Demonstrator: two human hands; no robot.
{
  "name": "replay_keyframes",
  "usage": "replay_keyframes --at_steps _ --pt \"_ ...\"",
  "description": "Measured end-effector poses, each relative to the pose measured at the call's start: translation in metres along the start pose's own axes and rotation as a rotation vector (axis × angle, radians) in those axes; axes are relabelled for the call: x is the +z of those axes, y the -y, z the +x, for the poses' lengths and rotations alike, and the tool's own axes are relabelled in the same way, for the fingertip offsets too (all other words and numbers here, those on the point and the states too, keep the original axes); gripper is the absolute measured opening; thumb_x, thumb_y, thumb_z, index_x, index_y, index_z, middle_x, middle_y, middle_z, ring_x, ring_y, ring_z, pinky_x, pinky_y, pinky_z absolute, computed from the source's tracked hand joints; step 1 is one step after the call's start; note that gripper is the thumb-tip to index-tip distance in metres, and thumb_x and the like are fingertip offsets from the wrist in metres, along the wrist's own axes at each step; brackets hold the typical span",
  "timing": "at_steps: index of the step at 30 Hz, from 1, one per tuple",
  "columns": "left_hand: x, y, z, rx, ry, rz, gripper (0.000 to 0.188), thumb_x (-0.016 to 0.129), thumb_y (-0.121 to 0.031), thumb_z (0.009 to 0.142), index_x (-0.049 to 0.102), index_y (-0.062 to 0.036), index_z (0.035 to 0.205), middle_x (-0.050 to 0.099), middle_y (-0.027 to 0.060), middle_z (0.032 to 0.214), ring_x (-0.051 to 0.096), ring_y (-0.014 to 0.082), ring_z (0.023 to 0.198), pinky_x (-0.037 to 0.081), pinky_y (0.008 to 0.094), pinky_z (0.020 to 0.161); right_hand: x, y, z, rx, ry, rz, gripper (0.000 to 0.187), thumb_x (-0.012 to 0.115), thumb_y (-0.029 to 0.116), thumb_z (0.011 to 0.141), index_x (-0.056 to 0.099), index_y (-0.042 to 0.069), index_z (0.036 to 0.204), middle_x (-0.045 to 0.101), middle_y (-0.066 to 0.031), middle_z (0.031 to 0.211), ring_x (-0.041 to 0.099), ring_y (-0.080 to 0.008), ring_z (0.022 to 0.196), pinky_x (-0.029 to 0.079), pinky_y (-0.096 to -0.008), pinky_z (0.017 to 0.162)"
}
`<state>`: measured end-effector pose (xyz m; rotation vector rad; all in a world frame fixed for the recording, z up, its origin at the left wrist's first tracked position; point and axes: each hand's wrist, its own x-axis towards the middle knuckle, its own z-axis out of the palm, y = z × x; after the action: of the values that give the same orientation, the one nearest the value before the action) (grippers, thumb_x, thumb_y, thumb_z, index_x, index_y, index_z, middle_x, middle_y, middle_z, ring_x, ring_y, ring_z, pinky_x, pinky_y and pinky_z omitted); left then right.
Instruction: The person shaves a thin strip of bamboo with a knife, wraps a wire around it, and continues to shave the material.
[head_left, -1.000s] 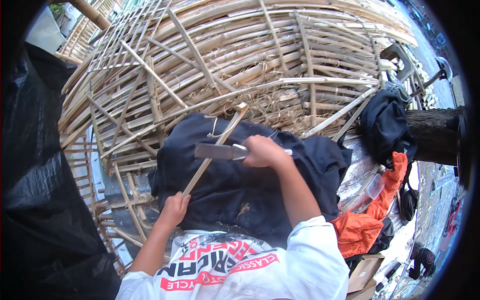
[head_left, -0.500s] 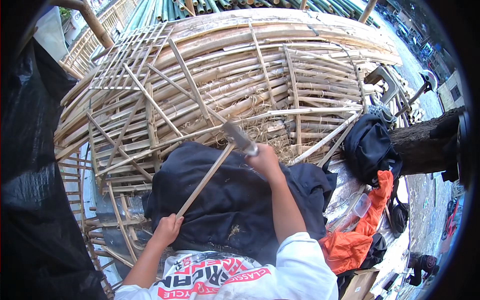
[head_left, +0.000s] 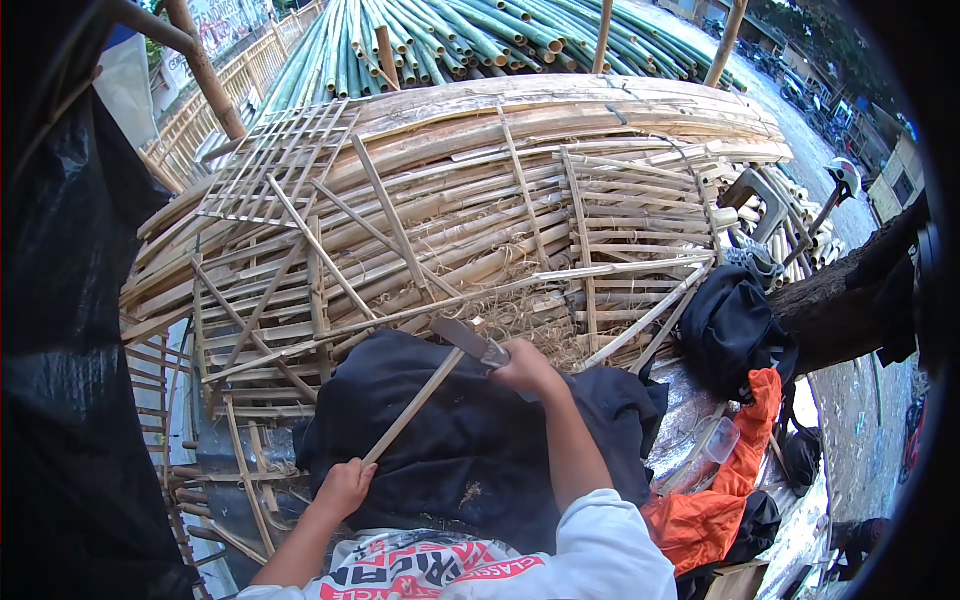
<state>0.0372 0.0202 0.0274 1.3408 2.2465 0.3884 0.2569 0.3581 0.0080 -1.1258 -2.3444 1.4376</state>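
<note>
My left hand [head_left: 345, 486] is closed round the near end of a bamboo strip [head_left: 412, 408], which slants up and away to the right across a dark cloth [head_left: 470, 440] over my lap. In my right hand [head_left: 526, 367] is a knife [head_left: 468, 340] with a broad flat blade, gripped by its handle. The blade points up to the left and lies at the far end of the strip; whether it touches the strip I cannot tell. Curled shavings [head_left: 510, 312] lie just beyond the blade.
Split bamboo lengths [head_left: 450, 112] and slatted frames [head_left: 640, 200] are stacked ahead, with green poles [head_left: 480, 35] behind. At right are a dark bag [head_left: 735, 320], an orange cloth [head_left: 705, 520], a clear plastic container [head_left: 722, 440] and a tree trunk [head_left: 840, 310]. Black sheeting [head_left: 80, 330] hangs at left.
The view has tilted up, so more green poles show. My right hand's knife has turned flatter, its blade now pointing further left by the strip's far end. The left hand keeps its grip.
</note>
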Motion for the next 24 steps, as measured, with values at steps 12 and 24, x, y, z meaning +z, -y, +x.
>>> replay_keyframes --at_steps 12,24 --pt "0.007 0.011 -0.001 0.050 0.029 -0.040 0.042 0.053 -0.035 0.100 0.056 0.0025 0.081 0.061 0.0310 0.075 0.061 0.0511 0.078 0.048 0.0563 0.065 -0.005 -0.023 -0.002 -0.035 -0.152 0.171 0.023 0.072 0.014 0.072 0.070 0.001 0.091 0.068 -0.0057 0.076 0.062 -0.0127 0.071 0.050 -0.0326 0.068" --pt "0.006 0.002 0.005 0.007 0.013 -0.027 0.037 0.057 -0.031 0.098 0.055 0.0025 0.082 0.061 0.0311 0.076 0.060 0.0513 0.081 0.047 0.0562 0.066 -0.010 -0.010 -0.002 0.116 -0.143 -0.207 0.039 0.076 0.026 0.067 0.070 0.004 0.099 0.071 -0.0188 0.088 0.069 -0.0360 0.082 0.054 -0.0420 0.073"
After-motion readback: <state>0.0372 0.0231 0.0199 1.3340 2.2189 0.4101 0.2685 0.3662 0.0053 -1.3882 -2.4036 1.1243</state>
